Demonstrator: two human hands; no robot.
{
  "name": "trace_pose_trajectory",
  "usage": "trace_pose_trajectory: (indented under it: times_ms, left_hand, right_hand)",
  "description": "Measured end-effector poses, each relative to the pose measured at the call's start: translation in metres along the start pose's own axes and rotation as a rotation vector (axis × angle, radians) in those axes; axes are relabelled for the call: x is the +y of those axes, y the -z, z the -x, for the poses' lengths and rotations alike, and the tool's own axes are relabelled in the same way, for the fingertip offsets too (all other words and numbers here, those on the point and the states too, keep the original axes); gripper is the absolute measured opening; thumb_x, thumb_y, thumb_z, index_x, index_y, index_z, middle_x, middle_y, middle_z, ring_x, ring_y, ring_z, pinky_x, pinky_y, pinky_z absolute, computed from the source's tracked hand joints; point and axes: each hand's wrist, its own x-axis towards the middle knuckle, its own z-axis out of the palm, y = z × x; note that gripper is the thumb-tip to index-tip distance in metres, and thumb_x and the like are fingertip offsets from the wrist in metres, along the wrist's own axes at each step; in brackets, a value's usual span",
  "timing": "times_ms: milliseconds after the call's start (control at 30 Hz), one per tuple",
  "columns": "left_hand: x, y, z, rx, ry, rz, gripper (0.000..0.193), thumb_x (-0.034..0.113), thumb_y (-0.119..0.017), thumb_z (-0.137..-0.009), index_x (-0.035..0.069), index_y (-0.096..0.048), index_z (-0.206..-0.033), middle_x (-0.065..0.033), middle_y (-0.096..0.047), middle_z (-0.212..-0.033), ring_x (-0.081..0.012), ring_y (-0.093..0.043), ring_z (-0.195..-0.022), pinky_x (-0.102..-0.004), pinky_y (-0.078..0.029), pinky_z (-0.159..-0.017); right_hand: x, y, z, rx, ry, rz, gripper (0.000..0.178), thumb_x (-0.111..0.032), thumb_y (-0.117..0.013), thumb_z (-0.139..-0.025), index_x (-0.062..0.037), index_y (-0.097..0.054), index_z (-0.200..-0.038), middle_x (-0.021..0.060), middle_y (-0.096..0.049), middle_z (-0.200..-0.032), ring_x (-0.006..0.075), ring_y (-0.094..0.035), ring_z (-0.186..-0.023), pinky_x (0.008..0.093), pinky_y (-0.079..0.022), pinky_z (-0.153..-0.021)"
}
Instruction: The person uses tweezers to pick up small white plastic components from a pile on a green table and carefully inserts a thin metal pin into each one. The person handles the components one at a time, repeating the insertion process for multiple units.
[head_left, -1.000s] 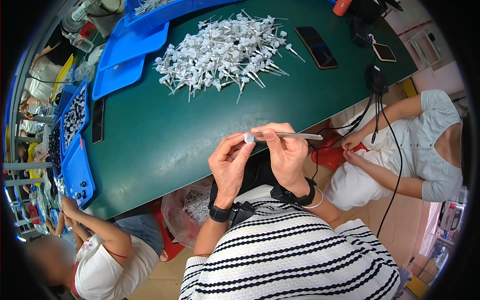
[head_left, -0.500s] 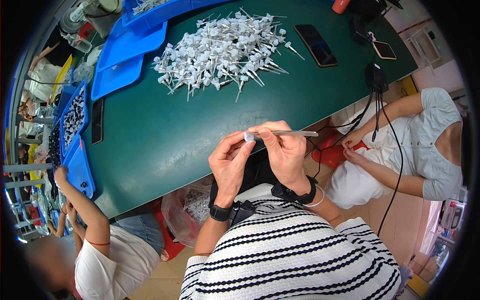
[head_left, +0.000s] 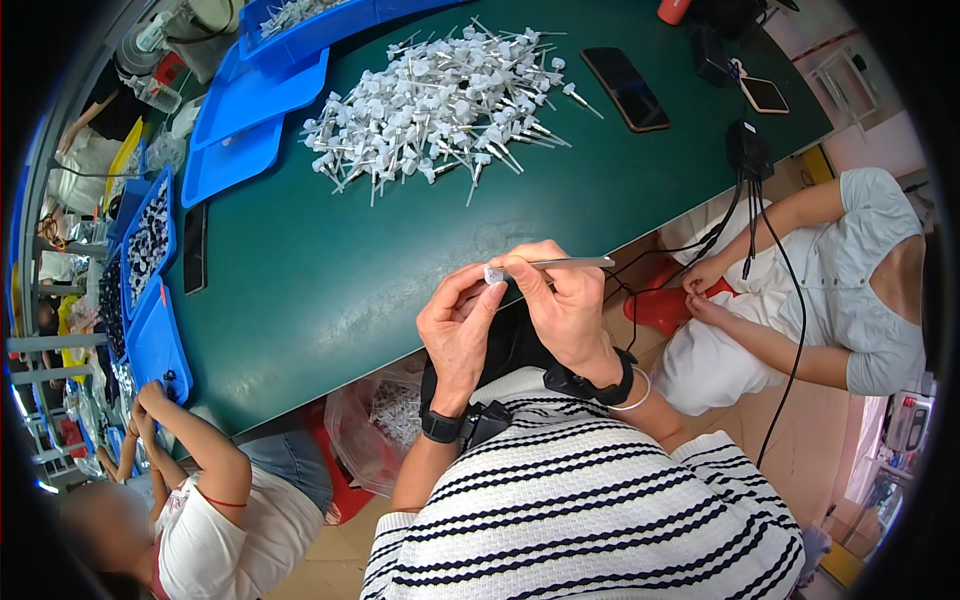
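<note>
Above the table's near edge, my left hand pinches a small white plastic part between thumb and fingertips. My right hand is closed around slim metal tweezers, whose back end sticks out to the right. The tips of the tweezers meet the white part or lie right beside it; my fingers hide the exact contact. Farther back on the green table lies a big heap of similar white parts with thin metal stems.
Blue trays stand at the back left, and a tray of dark parts at the left edge. Phones and black cables lie on the table. A bag of white parts sits below the edge. Co-workers sit left and right.
The tweezers' back end has shifted left and slightly up, while both my hands stay close together. The left co-worker's raised hand has moved down and right, near the lower blue tray.
</note>
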Motion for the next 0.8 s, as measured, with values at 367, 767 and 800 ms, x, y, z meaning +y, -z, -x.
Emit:
trace_pose_trajectory:
  times_ms: [367, 767, 800]
  left_hand:
    - [-0.005, -0.002, 0.001, 0.065, -0.067, -0.028, 0.022, -0.005, -0.067, -0.086, -0.004, -0.064, -0.108, -0.0093, -0.065, -0.105, -0.013, -0.065, -0.092, -0.0238, -0.054, -0.082]
    - [-0.006, -0.003, 0.002, 0.069, -0.094, -0.03, 0.024, -0.004, -0.067, -0.086, -0.004, -0.063, -0.11, -0.01, -0.067, -0.104, -0.0149, -0.065, -0.093, -0.0268, -0.054, -0.085]
    - [-0.006, -0.003, 0.002, 0.07, -0.093, -0.035, 0.024, -0.004, -0.067, -0.086, -0.004, -0.063, -0.11, -0.0101, -0.066, -0.105, -0.0149, -0.065, -0.093, -0.0268, -0.054, -0.085]
  right_hand:
    - [0.003, -0.007, 0.003, 0.033, -0.092, -0.098, 0.014, -0.008, -0.064, -0.091, 0.0039, -0.065, -0.084, 0.0077, -0.069, -0.081, 0.0156, -0.065, -0.063, 0.0264, -0.05, -0.056]
    - [0.008, -0.011, 0.008, 0.108, -0.096, -0.174, 0.017, -0.014, -0.061, -0.095, 0.0024, -0.065, -0.091, 0.0074, -0.07, -0.082, 0.0108, -0.065, -0.067, 0.0239, -0.051, -0.059]
    - [0.007, -0.012, 0.008, 0.11, -0.089, -0.174, 0.017, -0.014, -0.061, -0.095, 0.0024, -0.066, -0.09, 0.0073, -0.07, -0.082, 0.0112, -0.065, -0.067, 0.024, -0.051, -0.058]
